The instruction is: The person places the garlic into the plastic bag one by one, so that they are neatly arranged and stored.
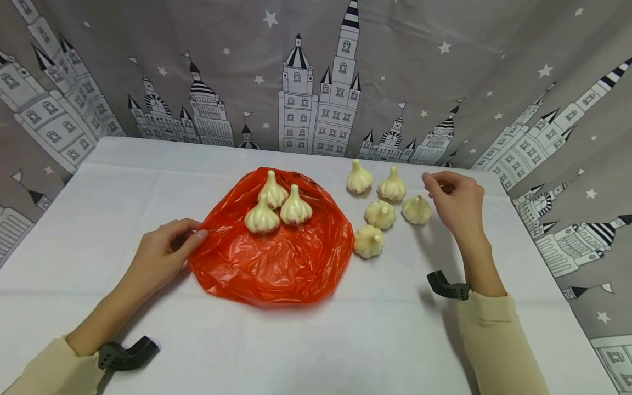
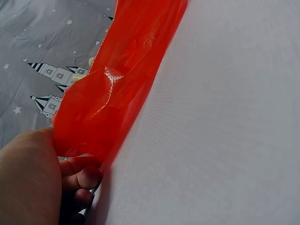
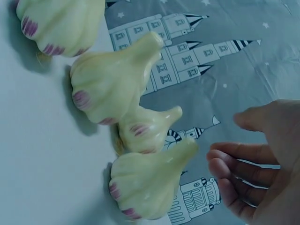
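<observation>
A red plastic bag point(image 1: 276, 263) lies spread on the white table. My left hand point(image 1: 160, 255) pinches its left edge between thumb and fingers; the left wrist view shows the red film point(image 2: 101, 108) lifted at that hand point(image 2: 33, 183). Three pale garlic bulbs, one of them the front bulb point(image 1: 261, 218), sit together toward the bag's back. To the right of the bag stand several more bulbs, including the rightmost bulb point(image 1: 416, 210). My right hand point(image 1: 458, 200) hovers just beyond that one, thumb and fingers apart in the right wrist view, holding nothing.
The nearest loose garlic bulb point(image 1: 368, 241) stands against the bag's right edge. Behind the white tabletop point(image 1: 306, 351) hangs a grey curtain point(image 1: 419, 66) printed with castles and stars. Each wrist bears a black camera mount, such as the right one point(image 1: 446, 285).
</observation>
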Available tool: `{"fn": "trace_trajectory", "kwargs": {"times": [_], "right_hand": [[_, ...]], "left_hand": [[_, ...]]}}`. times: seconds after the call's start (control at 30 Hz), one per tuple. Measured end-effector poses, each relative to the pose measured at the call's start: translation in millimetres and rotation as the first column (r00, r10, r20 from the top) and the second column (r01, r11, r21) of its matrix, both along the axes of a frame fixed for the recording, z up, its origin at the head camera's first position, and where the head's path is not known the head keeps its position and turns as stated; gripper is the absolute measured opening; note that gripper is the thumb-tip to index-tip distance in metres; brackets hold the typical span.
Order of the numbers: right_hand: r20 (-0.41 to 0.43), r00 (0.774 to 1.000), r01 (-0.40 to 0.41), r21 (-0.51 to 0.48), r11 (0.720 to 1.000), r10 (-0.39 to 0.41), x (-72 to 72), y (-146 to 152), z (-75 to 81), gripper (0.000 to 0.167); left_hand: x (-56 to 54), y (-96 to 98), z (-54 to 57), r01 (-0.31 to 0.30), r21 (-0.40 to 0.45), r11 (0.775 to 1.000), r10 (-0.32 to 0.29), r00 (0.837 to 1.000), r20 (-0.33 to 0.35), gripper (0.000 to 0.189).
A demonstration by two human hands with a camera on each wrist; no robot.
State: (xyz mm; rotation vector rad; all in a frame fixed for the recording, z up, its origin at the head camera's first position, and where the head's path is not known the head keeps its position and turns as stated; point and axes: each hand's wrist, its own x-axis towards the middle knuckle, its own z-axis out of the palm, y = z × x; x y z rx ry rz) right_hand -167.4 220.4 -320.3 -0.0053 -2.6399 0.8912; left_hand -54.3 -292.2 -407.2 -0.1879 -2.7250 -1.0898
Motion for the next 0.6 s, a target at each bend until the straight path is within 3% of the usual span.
{"fn": "trace_trajectory", "kwargs": {"times": [0.2,0.37,0.6], "right_hand": [[0.036,0.992,-0.123,0.034,0.992,0.122,-0.2,12.8,1.1,0.026],[0.076,0.969,-0.236,0.017,0.972,0.234,-1.0,23.5,4.0,0.033],[0.231,0.943,-0.258,0.056,0.964,0.239,-3.3,24.2,0.3,0.041]], "left_hand": [[0.1,0.3,-0.1,0.003,0.002,1.000,-0.003,1.000,-0.002,0.023],[-0.2,-0.1,0.0,0.002,0.001,1.000,-0.002,1.000,0.001,0.023],[0.1,-1.1,-0.8,0.006,0.007,1.000,-0.006,1.000,-0.006,0.023]]}}
